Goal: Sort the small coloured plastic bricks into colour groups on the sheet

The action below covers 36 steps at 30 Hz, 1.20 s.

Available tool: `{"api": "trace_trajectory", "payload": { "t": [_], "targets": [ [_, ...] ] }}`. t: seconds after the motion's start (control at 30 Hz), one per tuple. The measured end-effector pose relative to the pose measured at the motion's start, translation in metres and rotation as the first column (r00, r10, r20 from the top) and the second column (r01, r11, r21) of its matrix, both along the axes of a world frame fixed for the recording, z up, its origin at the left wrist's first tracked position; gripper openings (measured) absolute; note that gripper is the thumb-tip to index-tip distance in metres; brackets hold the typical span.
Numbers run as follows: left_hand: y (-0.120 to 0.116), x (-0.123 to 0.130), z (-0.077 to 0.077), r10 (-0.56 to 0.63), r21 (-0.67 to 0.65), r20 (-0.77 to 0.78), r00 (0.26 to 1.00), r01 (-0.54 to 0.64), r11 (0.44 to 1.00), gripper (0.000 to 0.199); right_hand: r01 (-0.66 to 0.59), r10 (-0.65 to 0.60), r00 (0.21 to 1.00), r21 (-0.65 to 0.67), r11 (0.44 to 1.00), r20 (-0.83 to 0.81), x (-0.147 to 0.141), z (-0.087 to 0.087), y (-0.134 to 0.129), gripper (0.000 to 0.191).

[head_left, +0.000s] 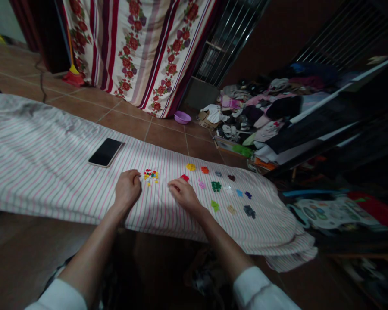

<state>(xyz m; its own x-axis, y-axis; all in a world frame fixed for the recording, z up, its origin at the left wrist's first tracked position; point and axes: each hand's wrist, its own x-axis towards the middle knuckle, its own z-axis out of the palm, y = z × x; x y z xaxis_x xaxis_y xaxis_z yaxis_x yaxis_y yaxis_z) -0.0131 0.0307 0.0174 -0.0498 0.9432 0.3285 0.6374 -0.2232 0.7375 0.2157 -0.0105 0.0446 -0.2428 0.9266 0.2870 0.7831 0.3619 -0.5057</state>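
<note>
My left hand (128,187) rests closed on the striped cloth, just left of a small group of mixed red, yellow, green and white pieces (151,175). To the right of that group is my right hand (183,193), its thumb and fingers together; whatever may be between them is too small to make out. A red pile (184,177) lies right behind it. Further right, small piles are sorted by colour, among them yellow (190,166), orange (204,170), dark green (216,186), lime green (214,205) and dark grey (249,211).
The striped cloth (61,172) covers a long low surface. A phone (106,152) lies on it at the left. Beyond are a purple basin (182,117) on the tiled floor, a floral curtain (142,51) and heaped clothes (261,107).
</note>
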Motion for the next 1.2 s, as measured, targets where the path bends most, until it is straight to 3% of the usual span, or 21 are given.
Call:
{"api": "trace_trajectory", "payload": {
  "t": [0.07, 0.27, 0.6, 0.8, 0.93, 1.07, 1.2],
  "targets": [
    [0.001, 0.002, -0.003, 0.004, 0.049, -0.062, 0.998, -0.001, 0.999, 0.032, 0.02, -0.019, 1.0, -0.034, 0.999, 0.021, -0.017, -0.007, 0.013, 0.018],
    [0.004, 0.004, -0.009, -0.006, 0.084, -0.13, 0.992, 0.017, 0.996, 0.033, 0.244, -0.234, 0.964, -0.08, 0.966, 0.125, -0.05, -0.028, 0.029, 0.014],
    [0.005, 0.006, -0.009, 0.007, 0.092, -0.15, 0.989, 0.007, 0.996, 0.032, 0.323, -0.321, 0.942, -0.002, 0.947, 0.098, -0.056, -0.034, 0.018, 0.011],
    [0.006, 0.006, -0.01, 0.015, 0.108, -0.161, 0.987, 0.002, 0.994, 0.033, 0.231, -0.238, 0.96, -0.059, 0.971, -0.15, -0.042, -0.025, 0.02, 0.008],
    [0.006, 0.007, -0.011, 0.029, 0.101, -0.163, 0.986, -0.013, 0.995, 0.032, 0.191, -0.226, 0.918, -0.135, 0.972, -0.326, -0.024, -0.02, 0.026, 0.01],
    [0.007, 0.007, -0.011, 0.03, 0.093, -0.156, 0.987, -0.016, 0.996, 0.032, 0.292, -0.3, 0.885, -0.077, 0.953, -0.356, 0.006, -0.016, 0.039, 0.013],
    [0.008, 0.009, -0.011, 0.04, 0.087, -0.183, 0.982, -0.024, 0.996, 0.034, 0.452, -0.421, 0.848, 0.024, 0.892, -0.322, 0.043, -0.011, 0.056, 0.014]
  ]
}}
